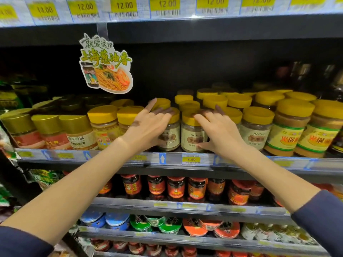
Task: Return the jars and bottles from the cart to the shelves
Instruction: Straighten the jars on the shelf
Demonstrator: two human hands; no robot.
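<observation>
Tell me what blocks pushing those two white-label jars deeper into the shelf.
More yellow-lidded jars stand directly behind the two white-label jars that the left hand and right hand rest on; that row looks full.

2 upright yellow-lidded, beige-labelled jars [192, 134] side by side at the shelf [111, 157] front edge

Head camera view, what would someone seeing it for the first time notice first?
Two bare hands meet at the middle shelf: the left hand and right hand rest on neighbouring yellow-lidded jars at the front edge. Above them to the left, a cut-out noodle sign hangs from the upper shelf. Below sits a row of red-labelled dark jars.
</observation>
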